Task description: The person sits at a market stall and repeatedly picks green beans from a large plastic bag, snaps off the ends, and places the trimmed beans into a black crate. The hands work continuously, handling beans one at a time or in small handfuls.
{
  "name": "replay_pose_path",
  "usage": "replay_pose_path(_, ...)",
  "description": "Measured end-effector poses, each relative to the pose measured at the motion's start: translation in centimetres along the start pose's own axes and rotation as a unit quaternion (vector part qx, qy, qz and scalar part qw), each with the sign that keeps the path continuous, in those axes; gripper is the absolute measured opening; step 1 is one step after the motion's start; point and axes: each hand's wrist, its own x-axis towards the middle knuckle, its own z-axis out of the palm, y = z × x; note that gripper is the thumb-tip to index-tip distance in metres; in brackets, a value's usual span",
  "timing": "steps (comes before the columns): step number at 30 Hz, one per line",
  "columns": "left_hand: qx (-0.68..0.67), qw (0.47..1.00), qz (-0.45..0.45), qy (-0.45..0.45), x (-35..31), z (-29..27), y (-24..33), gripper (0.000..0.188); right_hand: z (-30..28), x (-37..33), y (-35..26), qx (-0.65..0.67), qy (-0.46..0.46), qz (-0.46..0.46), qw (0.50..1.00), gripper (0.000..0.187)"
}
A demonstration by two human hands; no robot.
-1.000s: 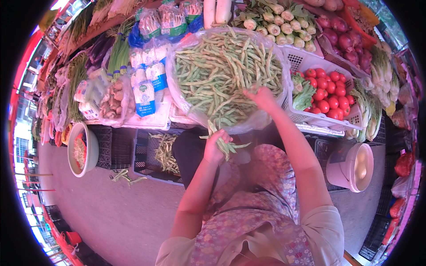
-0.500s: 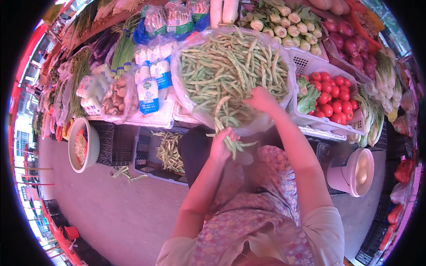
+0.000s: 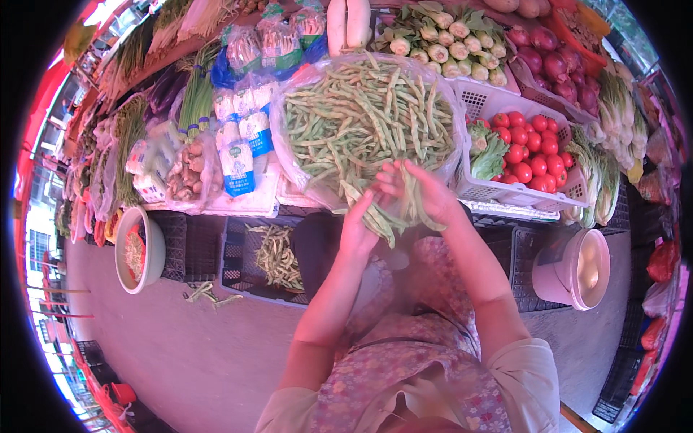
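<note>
A big heap of green beans [image 3: 368, 115] fills a basin lined with clear plastic [image 3: 283, 137] in front of me. At its near edge my left hand [image 3: 359, 225] is closed around a small bunch of green beans [image 3: 380, 222], their ends sticking out toward me. Close beside it, my right hand [image 3: 433, 198] has a few beans [image 3: 412, 203] hanging down between its fingers and palm. Some of its fingers are stretched toward the left hand. The bean tips of both bunches nearly meet over the basin's near rim.
Right of the basin stands a white crate [image 3: 476, 184] of tomatoes [image 3: 530, 148] and lettuce. Bagged mushrooms [image 3: 189, 169] and white packets [image 3: 237, 162] lie to the left. Below are a blue crate [image 3: 234, 278] with beans, a pale basin [image 3: 149, 252] and a bucket [image 3: 556, 278].
My right hand has come from the heap toward my left hand, bringing beans in its fingers. The left hand still holds its bunch. The whole view has shifted slightly.
</note>
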Motion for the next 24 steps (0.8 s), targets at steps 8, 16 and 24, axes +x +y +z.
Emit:
replay_pose_path(8, 0.056, 0.996, -0.07, 0.021, -3.1, 0.3, -1.4, 0.044, 1.7, -1.5, 6.8, -0.473, 0.165, -0.254, 0.828, 0.034)
replay_pose_path(16, 0.136, 0.99, 0.03, 0.024, -6.8, 0.5, 3.3, 0.055, 7.1, -1.2, 6.5, -0.574, -0.013, -0.135, 0.807, 0.045)
replay_pose_path(24, 0.099, 0.963, 0.224, 0.111, -11.4, -6.7, 13.3, 0.044, 3.3, 1.8, 6.3, -0.597, -0.007, -0.158, 0.786, 0.06)
